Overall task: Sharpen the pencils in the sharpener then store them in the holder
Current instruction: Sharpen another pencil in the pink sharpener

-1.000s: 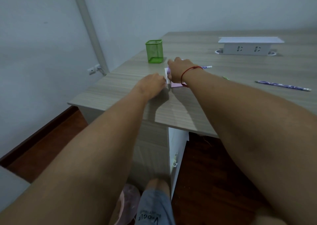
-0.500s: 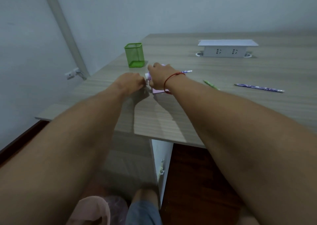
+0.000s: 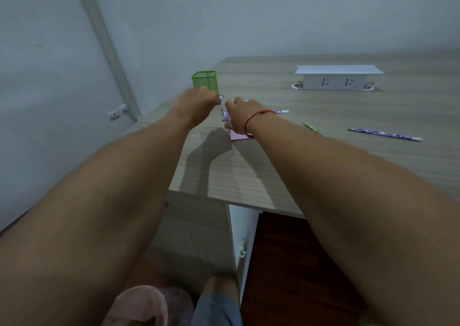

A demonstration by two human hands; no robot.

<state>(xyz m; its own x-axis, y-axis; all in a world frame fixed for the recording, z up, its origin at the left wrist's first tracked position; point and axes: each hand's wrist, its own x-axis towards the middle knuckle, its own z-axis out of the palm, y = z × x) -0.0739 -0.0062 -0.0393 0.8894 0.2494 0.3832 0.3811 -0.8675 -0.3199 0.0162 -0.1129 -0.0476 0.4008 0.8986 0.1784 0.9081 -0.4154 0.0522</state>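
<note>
A pink sharpener [image 3: 237,134] stands on the wooden desk [image 3: 311,166], mostly hidden under my right hand [image 3: 242,116], which presses on it. My left hand [image 3: 199,103] is closed on the sharpener's white crank handle [image 3: 221,108], raised at the sharpener's left. A purple patterned pencil [image 3: 282,112] sticks out to the right from behind my right wrist. The green mesh holder [image 3: 204,80] stands just behind my left hand. A second purple pencil [image 3: 384,134] and a green pencil [image 3: 313,128] lie on the desk to the right.
A white pop-up socket box [image 3: 336,78] sits at the back of the desk. The desk's near edge runs below my forearms, with a white drawer unit [image 3: 242,236] and dark floor beneath. A wall and a pipe [image 3: 107,47] stand to the left.
My left hand has risen from desk level up beside the holder, turning the crank upward. My right hand stays on the sharpener. The view has shifted slightly.
</note>
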